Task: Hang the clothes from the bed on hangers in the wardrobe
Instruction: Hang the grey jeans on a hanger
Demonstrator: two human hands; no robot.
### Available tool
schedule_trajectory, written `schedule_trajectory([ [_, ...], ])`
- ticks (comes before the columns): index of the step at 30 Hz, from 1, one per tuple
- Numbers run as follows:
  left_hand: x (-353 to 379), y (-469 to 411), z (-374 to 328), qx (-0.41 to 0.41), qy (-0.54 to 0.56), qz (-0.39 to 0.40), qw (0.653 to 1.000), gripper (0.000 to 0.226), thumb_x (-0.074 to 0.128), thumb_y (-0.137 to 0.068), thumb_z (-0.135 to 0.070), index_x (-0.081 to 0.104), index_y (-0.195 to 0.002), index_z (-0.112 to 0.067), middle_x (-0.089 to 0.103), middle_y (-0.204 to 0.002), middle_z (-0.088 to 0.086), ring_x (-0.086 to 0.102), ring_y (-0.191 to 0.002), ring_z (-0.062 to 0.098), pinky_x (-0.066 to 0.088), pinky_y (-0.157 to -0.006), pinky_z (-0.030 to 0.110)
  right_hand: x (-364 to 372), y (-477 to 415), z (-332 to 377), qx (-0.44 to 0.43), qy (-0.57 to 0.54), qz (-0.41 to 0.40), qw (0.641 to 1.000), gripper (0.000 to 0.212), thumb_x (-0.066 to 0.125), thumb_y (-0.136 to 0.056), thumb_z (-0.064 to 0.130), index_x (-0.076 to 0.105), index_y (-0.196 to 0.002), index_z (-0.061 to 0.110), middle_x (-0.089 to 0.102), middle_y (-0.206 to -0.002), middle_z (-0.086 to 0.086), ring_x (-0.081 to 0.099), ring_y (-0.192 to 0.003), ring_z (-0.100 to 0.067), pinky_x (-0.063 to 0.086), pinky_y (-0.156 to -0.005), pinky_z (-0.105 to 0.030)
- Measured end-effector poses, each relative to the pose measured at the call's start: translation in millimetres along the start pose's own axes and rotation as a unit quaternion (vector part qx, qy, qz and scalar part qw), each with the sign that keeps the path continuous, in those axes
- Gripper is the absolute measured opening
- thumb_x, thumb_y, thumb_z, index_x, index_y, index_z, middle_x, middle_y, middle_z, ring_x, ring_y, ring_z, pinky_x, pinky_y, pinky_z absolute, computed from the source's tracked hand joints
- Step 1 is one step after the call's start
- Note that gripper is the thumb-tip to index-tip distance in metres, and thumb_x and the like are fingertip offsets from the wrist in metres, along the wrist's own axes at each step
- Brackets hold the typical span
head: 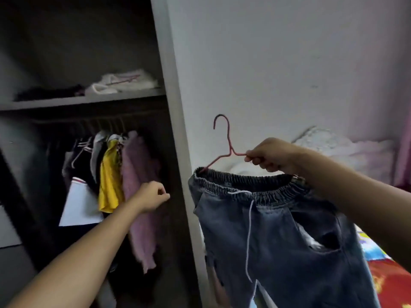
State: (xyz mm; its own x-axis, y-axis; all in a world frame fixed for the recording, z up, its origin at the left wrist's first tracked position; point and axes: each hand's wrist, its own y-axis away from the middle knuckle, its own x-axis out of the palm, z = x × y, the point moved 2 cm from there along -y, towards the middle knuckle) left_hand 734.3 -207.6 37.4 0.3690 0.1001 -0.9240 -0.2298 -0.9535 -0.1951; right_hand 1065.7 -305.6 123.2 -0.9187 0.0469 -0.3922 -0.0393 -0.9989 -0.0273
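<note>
Wardrobe (175, 130) stands open at your left. Dark jeans (278, 241) hang by their waistband from a pink hanger (229, 143), just right of its side panel. Your right hand (270, 155) grips the hanger's arm. Your left hand (153, 195), fingers curled and empty, hovers before a purple sweater (138, 174).

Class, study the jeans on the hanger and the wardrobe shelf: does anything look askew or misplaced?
The pink hanger sits crooked: one end tucked in the jeans waistband, the right hand gripping the other side higher. A second hanger seems to lie loose on white cloth on the shelf.
</note>
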Motion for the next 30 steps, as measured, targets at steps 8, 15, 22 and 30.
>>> schedule_trajectory([
  [8, -70, 7, 151, -0.029, -0.044, 0.01, 0.999, 0.019, 0.062, -0.087, -0.038, 0.068, -0.082, -0.02, 0.062, -0.072, -0.005, 0.062, -0.077, 0.017, 0.049, -0.071, 0.028, 129, -78, 41, 0.038, -0.091, -0.016, 0.995, 0.027, 0.043, -0.102, 0.015, 0.06, -0.082, 0.006, 0.04, -0.059, 0.001, 0.029, -0.033, -0.002, 0.017, -0.03, -0.014],
  [15, -76, -15, 226, -0.031, -0.058, 0.04, 0.997, 0.023, 0.06, -0.085, -0.046, 0.068, -0.091, -0.025, 0.066, -0.098, 0.001, 0.061, -0.089, 0.018, 0.053, -0.082, 0.035, 211, -142, 76, 0.066, -0.168, -0.026, 0.983, 0.033, 0.029, -0.099, 0.002, 0.053, -0.076, 0.005, 0.041, -0.058, 0.0, 0.029, -0.037, -0.004, 0.021, -0.03, -0.014],
  [22, -67, -67, 263, -0.026, -0.068, 0.033, 0.997, 0.025, 0.058, -0.087, -0.047, 0.066, -0.099, -0.027, 0.064, -0.102, 0.004, 0.06, -0.092, 0.021, 0.05, -0.075, 0.032, 269, -242, 106, 0.086, -0.18, -0.046, 0.979, 0.032, 0.026, -0.097, 0.003, 0.05, -0.076, 0.003, 0.046, -0.062, -0.005, 0.036, -0.038, -0.007, 0.025, -0.031, -0.014],
  [30, -99, -173, 283, -0.029, -0.101, -0.029, 0.994, 0.032, 0.055, -0.09, -0.046, 0.061, -0.114, -0.026, 0.061, -0.111, 0.007, 0.061, -0.097, 0.025, 0.051, -0.076, 0.034, 299, -371, 146, 0.057, -0.2, -0.068, 0.976, 0.034, 0.026, -0.095, -0.003, 0.043, -0.067, 0.006, 0.04, -0.06, -0.005, 0.029, -0.049, -0.009, 0.02, -0.037, -0.013],
])
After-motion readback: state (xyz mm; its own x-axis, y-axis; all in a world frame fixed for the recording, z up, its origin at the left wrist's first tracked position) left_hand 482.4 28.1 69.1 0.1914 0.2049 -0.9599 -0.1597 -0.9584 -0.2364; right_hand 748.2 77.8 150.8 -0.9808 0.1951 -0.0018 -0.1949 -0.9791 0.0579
